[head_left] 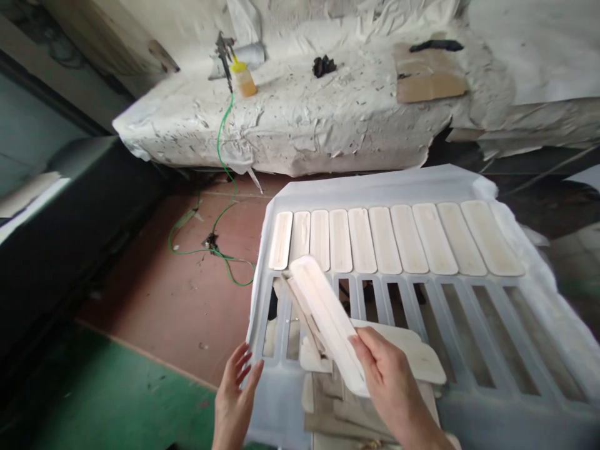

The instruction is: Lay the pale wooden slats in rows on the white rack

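Observation:
My right hand grips the lower end of a pale, flat panel with rounded corners, held tilted over the slotted frame. My left hand hangs beside the frame's left edge, fingers apart and holding nothing. The white plastic-covered frame carries a row of similar cream panels across its far half. Nearer me its narrow slots are uncovered. Below my right hand lies a loose pile of more panels, partly hidden by the hand and the held panel.
Behind the frame runs a bench draped in stained white sheeting. On it are a spray gun, a yellow-capped bottle, a crumpled black thing and cardboard. A green hose trails down to the reddish floor board.

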Demonstrator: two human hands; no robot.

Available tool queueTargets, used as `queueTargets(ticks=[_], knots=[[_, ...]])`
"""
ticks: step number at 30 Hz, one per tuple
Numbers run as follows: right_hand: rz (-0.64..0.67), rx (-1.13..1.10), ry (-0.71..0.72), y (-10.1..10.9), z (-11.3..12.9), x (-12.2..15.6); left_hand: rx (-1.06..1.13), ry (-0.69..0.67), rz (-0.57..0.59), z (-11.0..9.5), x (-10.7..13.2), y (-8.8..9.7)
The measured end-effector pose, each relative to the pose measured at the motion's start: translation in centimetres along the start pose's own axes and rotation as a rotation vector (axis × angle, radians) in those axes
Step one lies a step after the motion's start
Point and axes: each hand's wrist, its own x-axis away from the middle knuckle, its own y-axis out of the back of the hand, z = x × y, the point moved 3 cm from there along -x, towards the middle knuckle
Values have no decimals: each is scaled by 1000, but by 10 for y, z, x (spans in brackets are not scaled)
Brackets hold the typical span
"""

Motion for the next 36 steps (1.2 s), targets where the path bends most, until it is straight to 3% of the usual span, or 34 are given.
queueTargets(ticks=[4, 10, 13, 17, 22, 28, 32, 36], knots=[[-76, -135, -251, -31, 9, 22, -236, -86, 74, 29, -37, 18], [-252, -167, -549, -127, 25, 32, -418, -478, 217, 41, -103, 22], [-343, -122, -598, -168, 38, 29, -501, -697, 323, 38, -133, 25], [-398, 11, -510, -207, 53, 21, -552, -916, 430, 34, -162, 27], [-357, 90, -441, -244, 54, 17, -524, -983, 464, 38, -180, 27], [-256, 1, -628, -281, 16, 11, -520, -1001, 462, 45, -186, 26], [-160, -144, -739, -291, -16, 3, -554, -1049, 437, 23, -210, 14], [-134, -237, -780, -292, -31, 2, -562, -1071, 474, -11, -249, -10]])
